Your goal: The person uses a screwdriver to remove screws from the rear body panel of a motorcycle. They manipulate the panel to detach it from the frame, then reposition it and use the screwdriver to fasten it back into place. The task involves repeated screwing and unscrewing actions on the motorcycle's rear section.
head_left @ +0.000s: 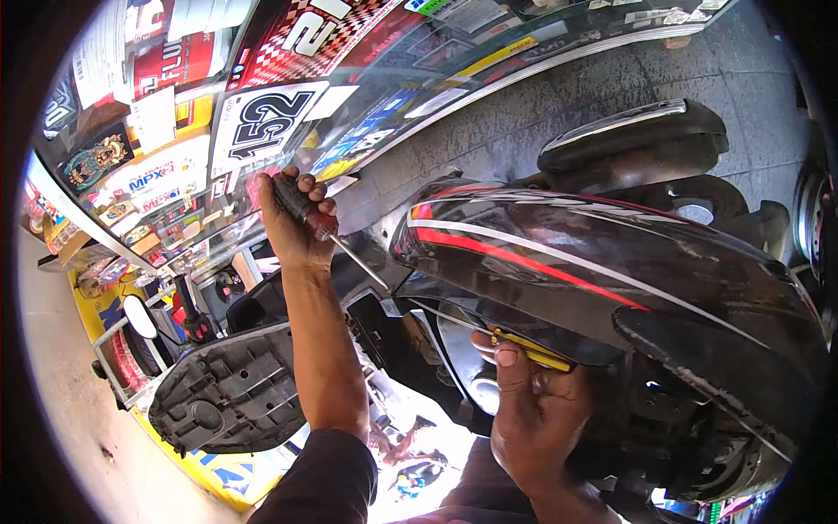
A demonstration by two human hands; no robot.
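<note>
My left hand (292, 237) is raised and wrapped round the dark and reddish handle of a screwdriver (320, 225). Its metal shaft slants down to the right, and the tip is at the near end of a scooter's dark body panel (541, 262), which carries red and silver stripes. Lower down, my right hand (541, 415) grips a yellow-handled screwdriver (534, 349) between thumb and fingers. That tool's thin shaft runs left along the panel's lower edge; whether its tip is wedged in the seam, I cannot tell.
A scooter seat (218, 393) stands tilted up at left, its ribbed underside showing. Beyond it is a handlebar grip (199, 325). A glass display case (393, 105) with stickers and packages lines the far left. Another dark seat-like part (637, 140) rests on the grey tiled floor (524, 113).
</note>
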